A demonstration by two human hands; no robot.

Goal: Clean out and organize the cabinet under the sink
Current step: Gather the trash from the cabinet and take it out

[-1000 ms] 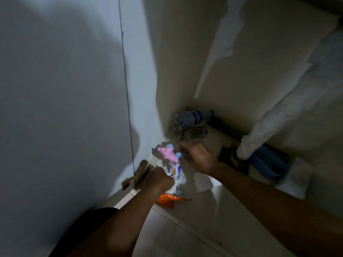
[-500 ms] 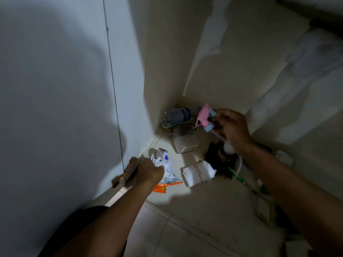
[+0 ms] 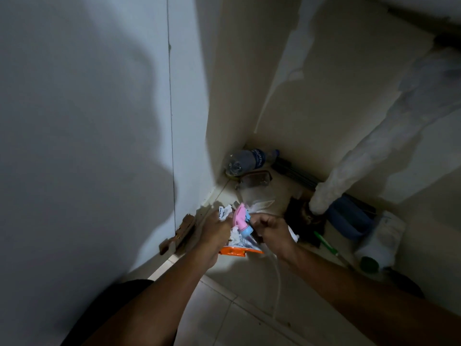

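Head view shows the pink spray nozzle [image 3: 241, 219] with its pale blue collar, held between both hands at the cabinet's front-left edge. Right hand [image 3: 273, 231] closes around its tube end; left hand [image 3: 216, 230] grips a crumpled white-and-orange wrapper [image 3: 240, 248] just beneath the nozzle.

Cabinet interior. The cabinet wall [image 3: 349, 101] was smooth and matt, its pale coating patchy. The floor [image 3: 224, 308] was glossy tile. A clear plastic bottle [image 3: 247, 159] carried a dark printed label. The spray nozzle [image 3: 242, 221] was smooth pink and blue plastic; the wrapper [image 3: 239, 250] beneath it was crinkled, shiny orange-and-white film. The drain pipe [image 3: 361, 166] appeared wrapped in rough white cloth. The wood scrap [image 3: 182, 233] looked coarse and splintered.
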